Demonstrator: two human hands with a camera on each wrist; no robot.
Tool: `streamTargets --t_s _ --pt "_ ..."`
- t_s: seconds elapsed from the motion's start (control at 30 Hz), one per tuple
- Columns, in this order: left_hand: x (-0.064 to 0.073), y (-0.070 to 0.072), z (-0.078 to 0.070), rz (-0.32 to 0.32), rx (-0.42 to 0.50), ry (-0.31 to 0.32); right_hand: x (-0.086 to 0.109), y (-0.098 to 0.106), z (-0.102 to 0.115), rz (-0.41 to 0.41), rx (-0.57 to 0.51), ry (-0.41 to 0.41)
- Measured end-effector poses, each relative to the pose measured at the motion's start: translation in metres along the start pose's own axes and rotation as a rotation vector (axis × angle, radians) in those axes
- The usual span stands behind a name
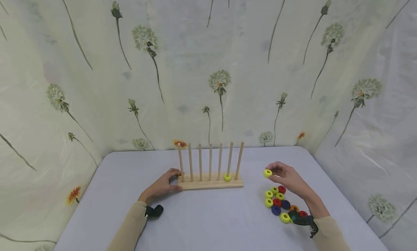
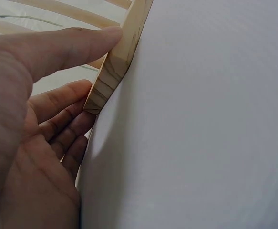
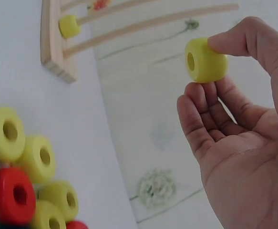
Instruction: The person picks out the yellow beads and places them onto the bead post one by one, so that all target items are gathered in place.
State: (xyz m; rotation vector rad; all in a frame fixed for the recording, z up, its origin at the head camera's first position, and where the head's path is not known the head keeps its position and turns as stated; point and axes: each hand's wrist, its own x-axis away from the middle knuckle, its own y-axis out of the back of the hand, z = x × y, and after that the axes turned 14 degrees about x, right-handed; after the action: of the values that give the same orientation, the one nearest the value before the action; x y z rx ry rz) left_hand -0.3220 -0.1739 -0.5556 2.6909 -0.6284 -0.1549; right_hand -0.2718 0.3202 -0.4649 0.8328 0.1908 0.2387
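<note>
The right grip (image 1: 289,177) is pinching a bead (image 3: 209,62), likely light and hard, by its rounded sides while the left grip (image 1: 163,185) is holding the rack (image 1: 211,185).

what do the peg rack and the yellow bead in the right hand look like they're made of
Peg rack: wood, apparently unpainted; dark grain bands cross its pale end. Yellow bead: perhaps painted wood, possibly plastic; its smooth, evenly coloured surface shows no grain.

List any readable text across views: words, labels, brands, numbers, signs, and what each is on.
None readable.
Wooden peg rack, held yellow bead, loose beads: no lettering visible.
Backdrop: printed flowers, no words seen.
Black wrist gear: too small to tell.
</note>
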Motion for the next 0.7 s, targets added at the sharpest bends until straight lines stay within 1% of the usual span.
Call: streamTargets --t_s 0.17,0.27,0.43,0.7 --pt "-0.003 0.000 0.005 0.003 0.014 0.007 -0.006 -0.012 0.016 0.015 -0.029 0.039" --pt "-0.003 0.001 0.006 0.002 0.013 0.006 -0.009 -0.020 0.026 0.025 -0.035 0.042" --pt "-0.003 0.001 0.006 0.005 0.015 0.005 -0.012 -0.031 0.044 0.032 -0.028 0.070" --pt "-0.001 0.001 0.004 0.013 0.021 0.006 -0.018 -0.046 0.068 0.037 -0.065 0.097"
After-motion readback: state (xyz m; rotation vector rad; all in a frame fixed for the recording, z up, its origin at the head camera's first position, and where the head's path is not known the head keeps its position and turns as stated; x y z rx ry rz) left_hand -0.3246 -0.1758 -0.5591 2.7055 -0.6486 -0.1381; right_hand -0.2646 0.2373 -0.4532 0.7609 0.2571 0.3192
